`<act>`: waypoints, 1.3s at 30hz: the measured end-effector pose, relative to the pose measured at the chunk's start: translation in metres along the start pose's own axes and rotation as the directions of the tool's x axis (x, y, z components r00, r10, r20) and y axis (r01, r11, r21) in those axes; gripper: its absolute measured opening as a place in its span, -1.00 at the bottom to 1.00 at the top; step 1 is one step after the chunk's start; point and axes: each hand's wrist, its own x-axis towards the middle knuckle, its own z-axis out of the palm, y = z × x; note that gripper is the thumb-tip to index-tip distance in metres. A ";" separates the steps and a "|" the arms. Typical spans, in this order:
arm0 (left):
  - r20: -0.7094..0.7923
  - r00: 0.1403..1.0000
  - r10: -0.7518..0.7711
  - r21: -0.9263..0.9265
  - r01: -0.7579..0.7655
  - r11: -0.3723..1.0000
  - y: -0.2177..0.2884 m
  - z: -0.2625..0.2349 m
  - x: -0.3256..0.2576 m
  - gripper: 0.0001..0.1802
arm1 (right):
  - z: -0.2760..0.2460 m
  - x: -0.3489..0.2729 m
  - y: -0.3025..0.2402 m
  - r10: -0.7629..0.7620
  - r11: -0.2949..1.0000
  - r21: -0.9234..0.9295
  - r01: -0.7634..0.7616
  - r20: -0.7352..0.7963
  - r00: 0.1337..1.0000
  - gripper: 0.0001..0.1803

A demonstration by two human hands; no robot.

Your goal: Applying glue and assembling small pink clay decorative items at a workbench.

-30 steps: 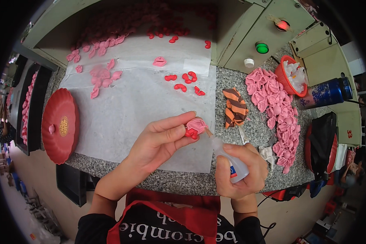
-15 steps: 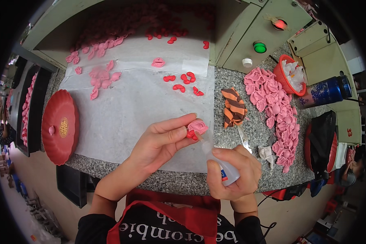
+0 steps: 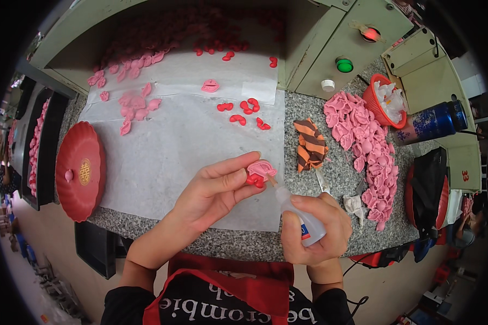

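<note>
My left hand (image 3: pixel 214 187) pinches a small pink moulded piece (image 3: pixel 261 169) with a glossy red piece (image 3: pixel 256 181) against its lower side, above the paper-covered bench. In my right hand (image 3: pixel 328 225) is a translucent squeeze bottle (image 3: pixel 309 222) with a blue and red label, tilted toward the left. Its narrow tip is at the right edge of the pink piece; whether it touches, I cannot tell. Several loose red curved pieces (image 3: pixel 237 119) lie farther back on the white paper (image 3: pixel 184 168). One pink piece with a slit (image 3: pixel 210 85) lies beyond them.
A heap of pink pieces (image 3: pixel 382 168) covers the right of the granite bench, beside a knife (image 3: pixel 322 181) with a striped wrapped handle. A red basket (image 3: pixel 371 100) and blue bottle (image 3: pixel 434 123) stand behind. At left is a red scalloped plate (image 3: pixel 73 187); pink and red piles fill the back recess.
My right hand and the squeeze bottle have shifted slightly right, and the bottle's tip has moved from the red piece's side up to the pink piece's right edge. My left hand stays nearly still.
</note>
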 end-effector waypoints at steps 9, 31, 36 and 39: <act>0.005 1.000 0.015 -0.002 -0.015 1.000 -0.001 -0.002 0.001 -0.58 | -0.001 0.001 -0.001 0.052 0.999 0.013 -0.053 0.028 0.998 -0.74; 0.007 1.000 0.029 -0.028 -0.029 0.999 0.002 0.009 0.013 -0.54 | -0.017 0.008 0.006 0.109 0.994 -0.005 -0.109 0.002 0.994 -0.80; -0.095 0.988 0.122 -0.132 -0.134 0.982 0.011 -0.013 -0.002 -0.43 | 0.002 0.013 0.005 0.231 0.946 0.260 -0.194 -0.119 0.966 -0.79; -0.052 0.997 0.062 -0.330 -0.076 0.941 -0.002 -0.021 0.006 -0.44 | -0.003 -0.001 0.019 0.418 0.832 0.459 -0.312 -0.148 0.896 -0.84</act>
